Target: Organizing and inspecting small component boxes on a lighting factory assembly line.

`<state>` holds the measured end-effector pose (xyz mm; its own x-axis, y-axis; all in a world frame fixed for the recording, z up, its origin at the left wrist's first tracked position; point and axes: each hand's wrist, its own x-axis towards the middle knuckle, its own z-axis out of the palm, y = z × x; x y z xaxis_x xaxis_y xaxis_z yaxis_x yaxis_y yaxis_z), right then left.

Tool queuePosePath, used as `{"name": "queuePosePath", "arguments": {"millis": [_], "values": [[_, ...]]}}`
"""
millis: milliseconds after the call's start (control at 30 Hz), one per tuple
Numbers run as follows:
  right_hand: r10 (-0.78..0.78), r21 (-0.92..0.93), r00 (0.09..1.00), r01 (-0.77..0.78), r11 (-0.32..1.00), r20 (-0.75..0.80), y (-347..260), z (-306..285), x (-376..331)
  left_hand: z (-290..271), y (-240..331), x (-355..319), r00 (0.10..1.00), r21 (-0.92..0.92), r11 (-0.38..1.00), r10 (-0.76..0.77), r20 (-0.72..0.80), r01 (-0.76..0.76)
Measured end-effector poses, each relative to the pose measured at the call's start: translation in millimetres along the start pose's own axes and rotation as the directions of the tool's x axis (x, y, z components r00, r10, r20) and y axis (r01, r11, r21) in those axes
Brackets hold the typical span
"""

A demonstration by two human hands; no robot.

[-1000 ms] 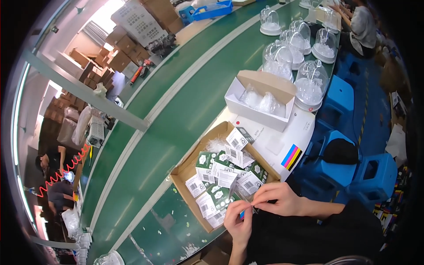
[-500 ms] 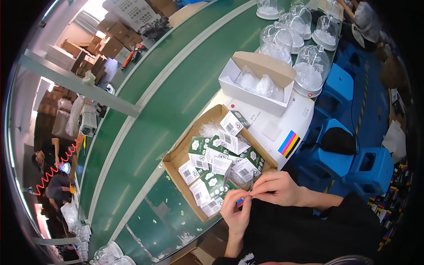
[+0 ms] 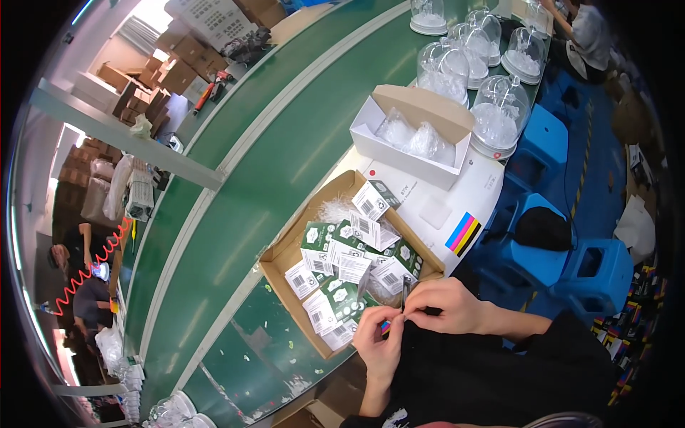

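Head view showed both hands meeting at the lower middle, just in front of the person's dark sleeves. Left hand (image 3: 377, 344) was curled, its fingertips pinched on a small item (image 3: 386, 327) with a blue and red spot, too small to identify. Right hand (image 3: 444, 307) was also closed, thumb and forefinger nipping a thin dark strip (image 3: 404, 291) that stood upright above the knuckles. Both hands touched each other over the near corner of a shallow cardboard tray (image 3: 284, 255).

That tray lay tilted on the counter (image 3: 242, 214), a smooth green surface with pale edge strips. Inside it sat a loose heap of flat packets (image 3: 347, 267), green and white, some with barcoded backs upward, beside a tuft of white shredded filler (image 3: 335, 210).

Beyond the tray lay a white sheet (image 3: 435, 214) with a striped colour patch. On it stood an open white box (image 3: 412, 135) holding crinkled clear bags. Farther off stood clear plastic domes (image 3: 499, 114), round and glossy. Blue plastic stools (image 3: 571, 264) stood to the right.
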<state>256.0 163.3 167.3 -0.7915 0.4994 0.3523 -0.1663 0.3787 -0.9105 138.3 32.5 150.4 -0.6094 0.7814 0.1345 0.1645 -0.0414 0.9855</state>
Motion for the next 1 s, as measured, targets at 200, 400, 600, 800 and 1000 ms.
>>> {"name": "queuePosePath", "arguments": {"millis": [200,400,600,800,1000], "values": [[-0.021,-0.059,1.000,0.022,0.998,0.019,-2,1,2,-6,-1,0,0.999,0.035,0.999,0.016,0.030,-0.017],[-0.041,-0.131,0.995,0.052,0.990,0.087,0,-6,0,-6,9,1,0.996,0.155,0.987,0.035,0.086,-0.048],[-0.075,-0.122,0.989,0.091,0.988,0.130,-2,-10,3,-8,9,6,0.990,0.076,0.997,0.014,0.143,-0.025],[-0.005,-0.002,1.000,0.005,1.000,0.028,-5,-8,6,-28,2,9,0.990,0.063,0.989,0.138,-0.038,-0.135],[0.280,0.315,0.954,-0.236,0.919,-0.104,-1,-21,20,-73,-13,23,0.983,0.656,0.754,0.143,-0.117,-0.032]]}}
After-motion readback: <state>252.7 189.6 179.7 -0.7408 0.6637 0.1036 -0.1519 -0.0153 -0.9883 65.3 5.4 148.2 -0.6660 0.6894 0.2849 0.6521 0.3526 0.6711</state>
